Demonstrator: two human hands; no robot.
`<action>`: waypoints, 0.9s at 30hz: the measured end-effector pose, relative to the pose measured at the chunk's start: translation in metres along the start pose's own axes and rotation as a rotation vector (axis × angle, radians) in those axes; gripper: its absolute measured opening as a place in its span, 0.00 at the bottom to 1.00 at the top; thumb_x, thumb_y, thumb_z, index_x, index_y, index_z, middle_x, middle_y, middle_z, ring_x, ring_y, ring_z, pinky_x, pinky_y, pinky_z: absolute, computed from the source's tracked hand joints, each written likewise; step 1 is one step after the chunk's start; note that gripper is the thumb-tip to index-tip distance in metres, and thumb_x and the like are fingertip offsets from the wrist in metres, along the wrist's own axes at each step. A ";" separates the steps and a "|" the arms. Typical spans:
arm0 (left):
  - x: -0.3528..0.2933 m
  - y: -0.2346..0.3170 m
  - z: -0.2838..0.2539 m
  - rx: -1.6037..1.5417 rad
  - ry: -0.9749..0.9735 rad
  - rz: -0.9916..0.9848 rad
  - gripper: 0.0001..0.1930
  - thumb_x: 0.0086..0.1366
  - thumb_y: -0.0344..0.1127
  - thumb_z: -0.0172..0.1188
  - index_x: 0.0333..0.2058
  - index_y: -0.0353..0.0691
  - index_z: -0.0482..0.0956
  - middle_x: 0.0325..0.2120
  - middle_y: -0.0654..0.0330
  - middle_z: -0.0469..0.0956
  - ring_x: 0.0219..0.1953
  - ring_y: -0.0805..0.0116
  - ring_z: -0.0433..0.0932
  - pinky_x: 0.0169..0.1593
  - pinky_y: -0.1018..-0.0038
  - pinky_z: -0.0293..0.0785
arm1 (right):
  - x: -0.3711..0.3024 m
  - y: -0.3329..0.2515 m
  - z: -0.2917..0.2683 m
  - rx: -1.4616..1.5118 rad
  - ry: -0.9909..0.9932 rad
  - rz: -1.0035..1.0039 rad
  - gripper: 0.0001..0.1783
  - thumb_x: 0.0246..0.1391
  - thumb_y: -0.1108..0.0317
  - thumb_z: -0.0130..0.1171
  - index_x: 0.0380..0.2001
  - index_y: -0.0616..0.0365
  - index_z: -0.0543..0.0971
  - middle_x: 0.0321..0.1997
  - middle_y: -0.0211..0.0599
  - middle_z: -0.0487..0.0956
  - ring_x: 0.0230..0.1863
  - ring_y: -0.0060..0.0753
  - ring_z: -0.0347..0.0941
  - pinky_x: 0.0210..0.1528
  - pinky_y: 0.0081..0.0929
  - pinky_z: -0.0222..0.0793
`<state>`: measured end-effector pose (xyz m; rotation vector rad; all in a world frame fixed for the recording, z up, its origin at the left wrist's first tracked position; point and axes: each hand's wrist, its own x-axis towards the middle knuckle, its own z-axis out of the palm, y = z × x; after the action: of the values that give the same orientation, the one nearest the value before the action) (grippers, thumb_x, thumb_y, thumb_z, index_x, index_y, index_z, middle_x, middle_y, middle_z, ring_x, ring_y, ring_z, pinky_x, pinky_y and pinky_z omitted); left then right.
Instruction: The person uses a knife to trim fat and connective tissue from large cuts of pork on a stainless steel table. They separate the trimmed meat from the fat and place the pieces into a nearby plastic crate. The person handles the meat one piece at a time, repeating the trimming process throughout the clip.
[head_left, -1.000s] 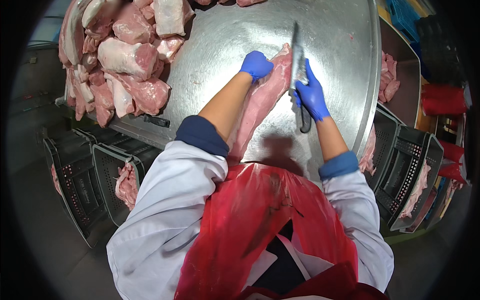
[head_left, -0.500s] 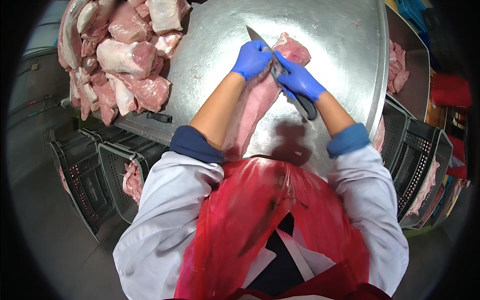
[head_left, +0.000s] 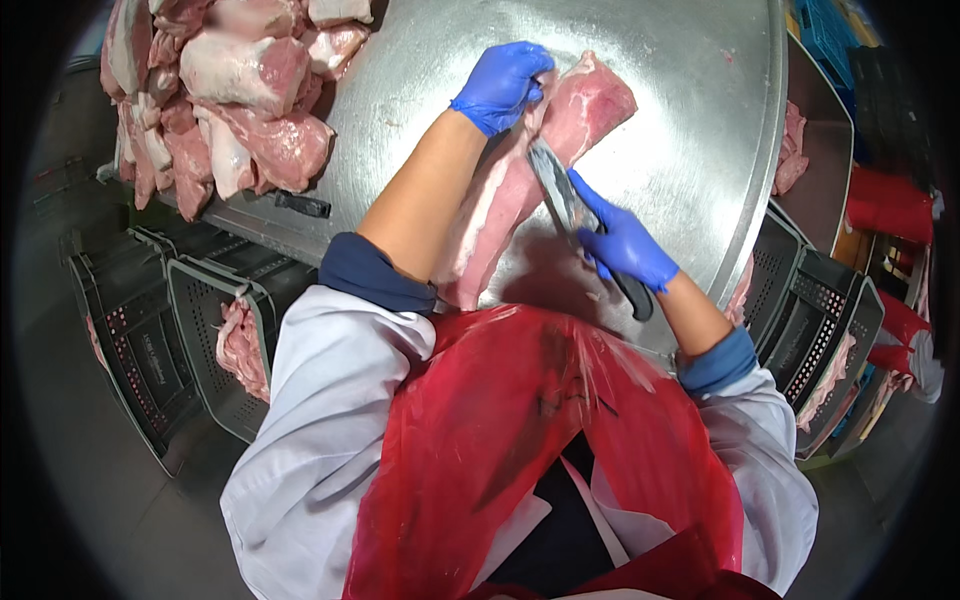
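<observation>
A long piece of raw meat, like a pork loin [head_left: 590, 108], lies slanted on the metal table [head_left: 430, 70] in front of me. My left hand [head_left: 503, 88], in a blue glove, is closed on the pale strip [head_left: 529, 122] along the loin's left side, near its far end. In my right hand [head_left: 630, 245], also gloved in blue, is a knife [head_left: 560, 190] with a black handle. Its blade points away from me and its tip touches or nearly touches the loin where the strip meets it. The fingers' grip on the strip is partly hidden.
A heap of raw meat cuts [head_left: 245, 70] covers the table's far left. A black handle [head_left: 303, 205] lies by the table's edge below it. Dark perforated crates with meat stand at left [head_left: 185, 330] and right [head_left: 822, 315]. A metal bin [head_left: 825, 140] holds meat pieces.
My right hand has drawn the knife back toward me and to the right, away from my left hand. The left hand has moved slightly farther away, holding the strip.
</observation>
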<state>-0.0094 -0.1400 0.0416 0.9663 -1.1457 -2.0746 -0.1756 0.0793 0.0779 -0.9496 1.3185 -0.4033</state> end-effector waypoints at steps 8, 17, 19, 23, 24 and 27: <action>-0.027 0.029 -0.010 -0.073 0.041 0.172 0.04 0.66 0.29 0.59 0.34 0.36 0.80 0.26 0.65 0.75 0.23 0.77 0.70 0.26 0.81 0.66 | 0.001 -0.012 0.036 -0.115 -0.047 -0.028 0.43 0.58 0.71 0.50 0.76 0.40 0.51 0.29 0.40 0.80 0.22 0.29 0.74 0.29 0.27 0.74; -0.071 0.060 0.000 -0.115 0.027 0.262 0.05 0.70 0.34 0.56 0.31 0.46 0.74 0.20 0.68 0.69 0.17 0.78 0.67 0.20 0.80 0.63 | 0.004 -0.011 0.059 -0.174 -0.077 0.025 0.42 0.60 0.71 0.49 0.76 0.34 0.51 0.24 0.35 0.78 0.20 0.26 0.74 0.29 0.28 0.75; -0.083 0.070 -0.002 -0.209 -0.005 0.249 0.05 0.70 0.35 0.57 0.32 0.45 0.74 0.21 0.68 0.70 0.18 0.79 0.67 0.20 0.81 0.63 | -0.012 0.009 0.062 -0.105 -0.122 0.045 0.43 0.60 0.72 0.49 0.76 0.32 0.51 0.24 0.35 0.78 0.21 0.26 0.74 0.29 0.27 0.76; -0.104 0.080 0.015 -0.095 -0.012 0.318 0.04 0.70 0.35 0.57 0.34 0.45 0.75 0.23 0.69 0.71 0.20 0.80 0.68 0.21 0.82 0.62 | 0.040 -0.023 0.074 -0.196 -0.074 -0.048 0.41 0.62 0.69 0.48 0.76 0.35 0.49 0.25 0.41 0.79 0.21 0.29 0.75 0.30 0.30 0.75; -0.109 0.083 0.017 -0.048 -0.032 0.341 0.03 0.69 0.34 0.57 0.34 0.45 0.75 0.23 0.69 0.71 0.21 0.81 0.68 0.22 0.83 0.62 | 0.034 -0.019 0.078 -0.241 -0.060 -0.062 0.41 0.62 0.69 0.48 0.76 0.35 0.49 0.26 0.42 0.79 0.21 0.30 0.76 0.31 0.30 0.76; -0.133 0.090 0.001 -0.080 -0.007 0.372 0.02 0.69 0.34 0.57 0.35 0.46 0.76 0.24 0.71 0.71 0.22 0.83 0.68 0.22 0.85 0.61 | -0.004 0.004 0.091 -0.308 -0.103 -0.092 0.41 0.61 0.68 0.48 0.76 0.35 0.50 0.27 0.42 0.80 0.22 0.33 0.77 0.34 0.33 0.77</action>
<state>0.0780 -0.0814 0.1625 0.6506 -1.1384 -1.8087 -0.0923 0.1164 0.0737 -1.2743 1.2676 -0.2206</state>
